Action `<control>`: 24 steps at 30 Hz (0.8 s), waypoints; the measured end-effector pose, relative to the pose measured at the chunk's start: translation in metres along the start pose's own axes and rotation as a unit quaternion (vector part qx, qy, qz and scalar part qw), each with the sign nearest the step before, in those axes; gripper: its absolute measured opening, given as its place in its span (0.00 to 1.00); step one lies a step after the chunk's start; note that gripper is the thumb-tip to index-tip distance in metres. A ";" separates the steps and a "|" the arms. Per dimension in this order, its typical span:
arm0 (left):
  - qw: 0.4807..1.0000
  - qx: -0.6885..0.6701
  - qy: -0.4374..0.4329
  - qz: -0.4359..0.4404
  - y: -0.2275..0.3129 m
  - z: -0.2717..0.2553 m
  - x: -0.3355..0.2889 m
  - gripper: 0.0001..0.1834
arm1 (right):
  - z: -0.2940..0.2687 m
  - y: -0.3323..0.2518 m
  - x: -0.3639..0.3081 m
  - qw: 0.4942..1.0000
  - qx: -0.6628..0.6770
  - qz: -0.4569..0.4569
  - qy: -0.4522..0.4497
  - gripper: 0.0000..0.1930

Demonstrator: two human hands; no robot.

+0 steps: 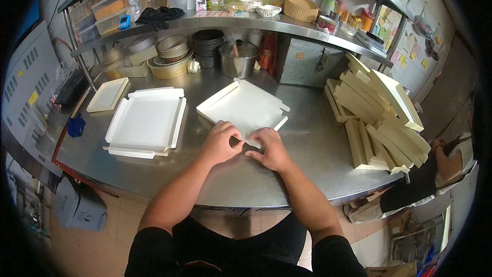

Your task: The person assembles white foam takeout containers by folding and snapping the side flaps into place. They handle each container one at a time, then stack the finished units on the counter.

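Note:
A white, shallow cardboard box lies turned cornerwise on the steel table in front of me, some of its sides folded up. At its near corner, my left hand pinches the edge between thumb and fingers. My right hand grips the same corner from the other side, its fingers curled over the flap and its thumb below. The two hands partly hide the fold between them. To the left is a stack of flat white cardboard blanks with their side flaps spread out.
Folded boxes lie in a loose pile at the table's right; one small box is at the far left. Pans, a lidded pot and a metal chest line the back under a shelf. Another person is at right.

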State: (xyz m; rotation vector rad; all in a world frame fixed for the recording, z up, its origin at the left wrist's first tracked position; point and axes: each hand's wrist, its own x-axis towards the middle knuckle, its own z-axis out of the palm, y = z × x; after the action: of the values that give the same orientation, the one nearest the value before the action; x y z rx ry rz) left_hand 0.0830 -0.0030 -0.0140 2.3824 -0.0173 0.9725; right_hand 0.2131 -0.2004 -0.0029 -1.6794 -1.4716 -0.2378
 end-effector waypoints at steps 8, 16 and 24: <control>0.999 -0.015 -0.017 -0.037 0.006 0.001 -0.003 0.19 | -0.003 0.014 -0.007 0.999 0.004 0.000 0.047 0.10; 0.986 -0.070 -0.148 0.004 0.032 0.019 -0.008 0.24 | 0.010 0.033 -0.009 0.999 -0.015 -0.006 -0.035 0.08; 0.990 -0.022 -0.139 -0.011 -0.008 -0.003 -0.006 0.07 | -0.026 0.027 -0.012 0.984 -0.061 0.144 -0.088 0.10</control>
State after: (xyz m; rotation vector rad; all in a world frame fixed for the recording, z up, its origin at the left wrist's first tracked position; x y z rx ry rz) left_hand 0.0787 0.0042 -0.0197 2.4528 -0.1159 0.6174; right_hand 0.2438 -0.2250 -0.0072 -2.0307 -1.3398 -0.0206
